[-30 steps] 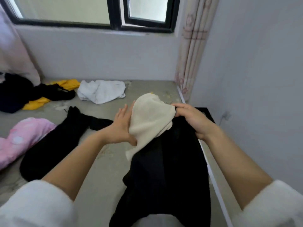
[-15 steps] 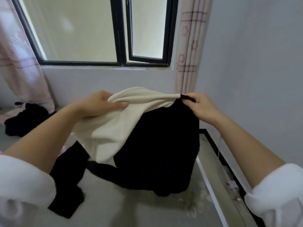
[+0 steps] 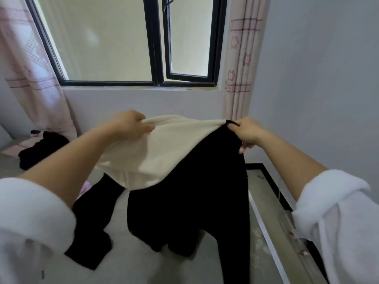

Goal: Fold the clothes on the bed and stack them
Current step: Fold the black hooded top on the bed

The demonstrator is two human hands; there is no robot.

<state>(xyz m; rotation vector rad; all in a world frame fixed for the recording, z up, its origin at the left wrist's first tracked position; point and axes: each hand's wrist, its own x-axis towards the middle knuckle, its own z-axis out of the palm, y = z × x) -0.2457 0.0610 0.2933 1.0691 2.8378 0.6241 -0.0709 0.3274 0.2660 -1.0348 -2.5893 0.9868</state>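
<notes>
Left hand (image 3: 133, 126) at nine o'clock, right hand (image 3: 247, 132) at three, both gripping the top edge of the black cream-lined fleece garment (image 3: 194, 201); its length hangs toward six.

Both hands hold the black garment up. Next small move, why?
Probably spread the hands and lay the black garment flat on the bed. The left hand and right hand grip its top edge, the cream lining droops outward over it, and its lower end lies bunched on the bed: too crumpled to fold.
</notes>
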